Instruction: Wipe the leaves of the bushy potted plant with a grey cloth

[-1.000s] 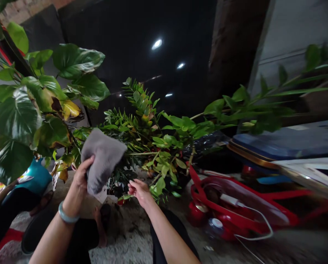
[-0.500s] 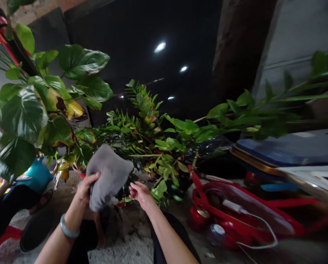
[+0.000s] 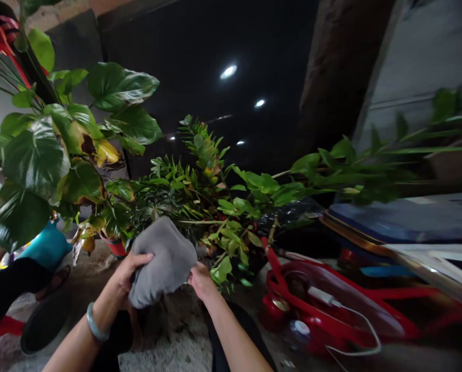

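Observation:
A soft grey piece of cloth (image 3: 164,261), folded or shaped like a small pouch, is held up in front of the plants. My left hand (image 3: 133,268) grips its left side, thumb on top and the other fingers hidden underneath. At the cloth's right edge, my right hand (image 3: 200,280) is closed in a pinch. A pale blue-green bangle (image 3: 96,323) circles my left wrist. Just beyond the cloth are the leafy potted plants (image 3: 203,191).
A large-leafed plant (image 3: 37,155) rises at left. Another person in a teal top (image 3: 48,245) sits behind it, near a dark round basin (image 3: 47,323). At right lie a red frame with a basket (image 3: 331,305), a white cable (image 3: 370,330) and a blue-grey padded surface (image 3: 404,219).
My right hand has closed the gap to the cloth and now pinches its right edge. The cloth and my left hand have shifted slightly right and down.

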The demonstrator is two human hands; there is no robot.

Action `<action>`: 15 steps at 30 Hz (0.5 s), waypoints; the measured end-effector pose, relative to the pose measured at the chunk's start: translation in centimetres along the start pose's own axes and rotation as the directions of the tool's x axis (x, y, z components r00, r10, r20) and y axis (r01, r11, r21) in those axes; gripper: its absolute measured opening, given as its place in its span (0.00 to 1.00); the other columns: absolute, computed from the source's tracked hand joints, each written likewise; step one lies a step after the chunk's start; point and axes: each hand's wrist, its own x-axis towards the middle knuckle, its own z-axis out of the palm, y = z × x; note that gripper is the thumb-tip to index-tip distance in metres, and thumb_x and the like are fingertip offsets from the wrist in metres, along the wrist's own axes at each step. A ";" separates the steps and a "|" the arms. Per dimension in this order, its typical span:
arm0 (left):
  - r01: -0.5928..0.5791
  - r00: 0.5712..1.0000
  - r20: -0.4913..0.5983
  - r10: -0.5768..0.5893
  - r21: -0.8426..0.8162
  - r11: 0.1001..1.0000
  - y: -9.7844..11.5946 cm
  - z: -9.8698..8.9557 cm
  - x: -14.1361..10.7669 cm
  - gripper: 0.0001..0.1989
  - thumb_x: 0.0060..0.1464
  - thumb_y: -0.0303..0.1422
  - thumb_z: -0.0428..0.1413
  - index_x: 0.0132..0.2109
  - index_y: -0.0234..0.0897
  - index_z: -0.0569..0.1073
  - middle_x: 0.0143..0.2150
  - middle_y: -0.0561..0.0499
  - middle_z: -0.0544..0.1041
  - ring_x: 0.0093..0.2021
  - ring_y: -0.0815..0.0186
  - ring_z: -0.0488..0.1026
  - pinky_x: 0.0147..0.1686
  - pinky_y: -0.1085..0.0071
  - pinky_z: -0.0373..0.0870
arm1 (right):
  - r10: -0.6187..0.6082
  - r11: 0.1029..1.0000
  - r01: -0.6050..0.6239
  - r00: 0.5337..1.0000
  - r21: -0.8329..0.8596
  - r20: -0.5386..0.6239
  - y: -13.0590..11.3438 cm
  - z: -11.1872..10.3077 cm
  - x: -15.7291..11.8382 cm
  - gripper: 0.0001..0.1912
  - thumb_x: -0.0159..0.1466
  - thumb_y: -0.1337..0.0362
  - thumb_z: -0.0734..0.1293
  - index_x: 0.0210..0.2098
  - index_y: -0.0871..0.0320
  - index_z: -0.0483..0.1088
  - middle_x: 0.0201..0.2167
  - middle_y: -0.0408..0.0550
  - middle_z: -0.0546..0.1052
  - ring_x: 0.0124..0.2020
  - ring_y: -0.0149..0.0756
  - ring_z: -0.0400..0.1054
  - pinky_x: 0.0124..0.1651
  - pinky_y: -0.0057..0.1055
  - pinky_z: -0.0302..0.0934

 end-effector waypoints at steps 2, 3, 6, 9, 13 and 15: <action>-0.110 0.993 -0.049 0.105 -0.116 0.987 2.4 0.3 0.1 0.14 0.39 0.29 0.66 0.37 0.31 0.79 0.26 0.48 0.81 0.30 0.57 0.79 0.38 0.65 0.76 | 0.005 0.999 -0.005 1.000 0.033 -0.024 -0.3 0.3 -0.1 0.16 0.42 0.61 0.75 0.23 0.56 0.64 0.17 0.40 0.74 0.16 0.27 0.65 0.23 0.27 0.65; -0.194 0.980 -0.083 0.182 -0.175 0.965 3.6 0.7 0.5 0.13 0.41 0.30 0.66 0.38 0.32 0.79 0.28 0.49 0.82 0.30 0.59 0.79 0.38 0.66 0.76 | 0.008 0.998 -0.006 0.999 0.056 -0.043 -0.3 0.5 -0.2 0.16 0.42 0.61 0.76 0.23 0.57 0.65 0.18 0.40 0.75 0.16 0.27 0.65 0.23 0.27 0.66; -0.354 0.933 -0.160 0.322 -0.254 0.900 5.1 1.8 2.1 0.13 0.44 0.29 0.64 0.40 0.33 0.79 0.34 0.49 0.83 0.36 0.60 0.80 0.43 0.67 0.75 | 0.017 0.995 -0.010 0.997 0.094 -0.074 -0.4 1.1 -0.3 0.16 0.42 0.62 0.76 0.24 0.58 0.66 0.18 0.41 0.75 0.16 0.26 0.65 0.23 0.27 0.66; -0.240 0.966 -0.136 0.220 -0.146 0.960 2.2 1.3 2.4 0.16 0.42 0.27 0.65 0.42 0.32 0.78 0.35 0.46 0.83 0.39 0.56 0.80 0.44 0.65 0.75 | 0.030 0.996 -0.024 0.997 0.089 -0.073 -0.3 1.2 -0.2 0.15 0.43 0.63 0.76 0.22 0.58 0.66 0.17 0.40 0.74 0.15 0.26 0.65 0.22 0.27 0.65; 0.028 0.999 -0.029 -0.027 0.019 0.999 -2.9 -2.5 0.4 0.22 0.37 0.26 0.68 0.44 0.31 0.77 0.33 0.44 0.83 0.35 0.53 0.81 0.38 0.62 0.76 | 0.028 0.996 -0.022 0.998 0.089 -0.060 -0.1 0.7 0.2 0.13 0.44 0.65 0.74 0.21 0.58 0.65 0.14 0.38 0.71 0.14 0.27 0.63 0.19 0.26 0.61; 0.061 0.998 -0.032 -0.061 0.006 0.998 -2.9 -4.1 -0.4 0.22 0.36 0.26 0.68 0.43 0.30 0.77 0.30 0.44 0.83 0.32 0.53 0.80 0.35 0.63 0.77 | 0.028 0.996 -0.023 0.998 0.089 -0.059 -0.2 0.6 0.2 0.13 0.44 0.65 0.74 0.21 0.58 0.65 0.14 0.38 0.71 0.14 0.27 0.63 0.20 0.25 0.61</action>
